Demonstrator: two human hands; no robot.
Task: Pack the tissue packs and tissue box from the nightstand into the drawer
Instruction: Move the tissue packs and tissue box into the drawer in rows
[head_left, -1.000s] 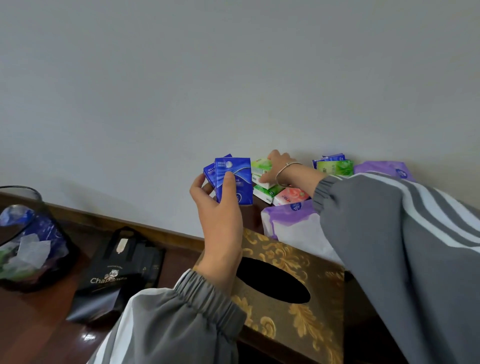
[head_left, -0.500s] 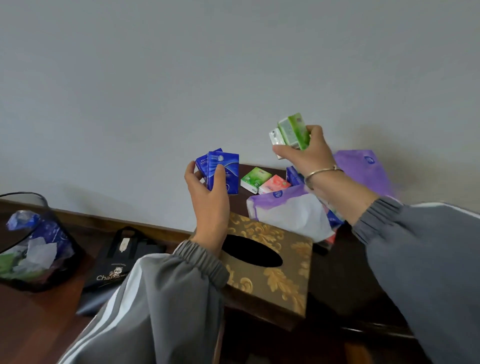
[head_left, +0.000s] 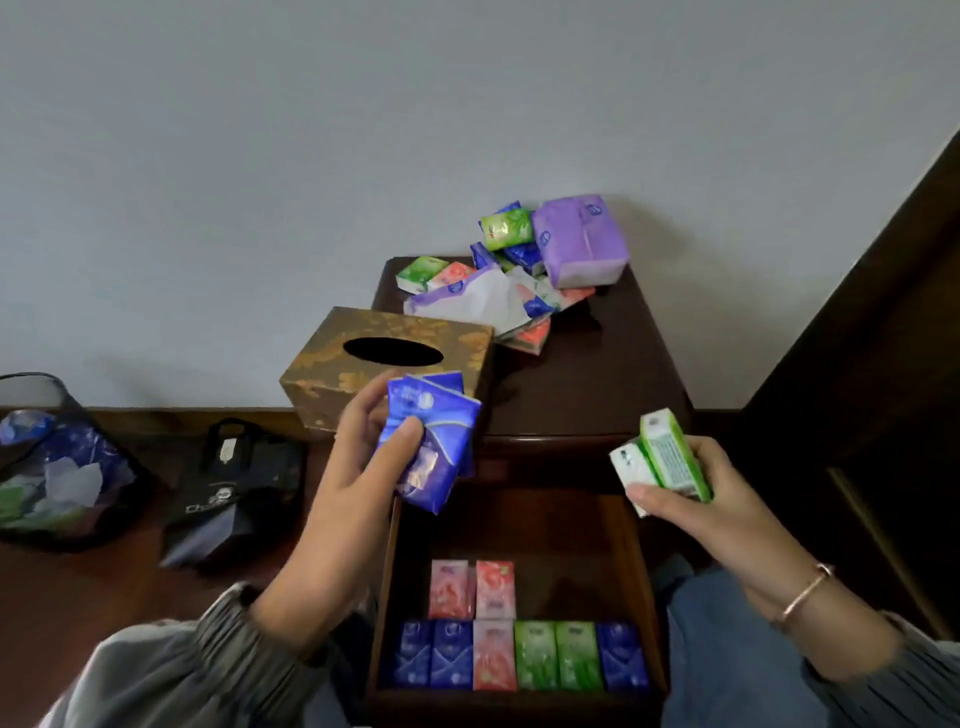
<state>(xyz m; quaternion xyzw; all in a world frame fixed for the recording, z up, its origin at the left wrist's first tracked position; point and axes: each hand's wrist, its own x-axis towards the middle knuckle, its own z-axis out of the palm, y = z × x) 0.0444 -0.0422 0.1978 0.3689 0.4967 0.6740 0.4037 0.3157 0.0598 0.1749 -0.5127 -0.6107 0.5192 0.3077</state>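
My left hand (head_left: 358, 462) grips a few blue tissue packs (head_left: 434, 441) above the open drawer's (head_left: 649, 571) far left corner. My right hand (head_left: 691, 499) holds green tissue packs (head_left: 667, 460) above the drawer's right side. Several blue, pink and green packs (head_left: 519, 654) stand in rows inside the drawer. On the nightstand (head_left: 597, 384) stands a gold patterned tissue box (head_left: 384, 364) at the front left. Behind it lie a pile of small packs (head_left: 519, 291) and a purple soft pack (head_left: 582, 241) near the wall.
A dark bin (head_left: 52, 462) filled with wrappers stands on the floor at the left, with a black paper bag (head_left: 239, 483) beside it. Dark wooden furniture (head_left: 883, 364) rises at the right. My knee (head_left: 727, 649) is beside the drawer's right side.
Both hands came down from the nightstand top to above the open drawer, still holding their packs. The view tilted down, bringing the drawer and its rows of packs into sight.
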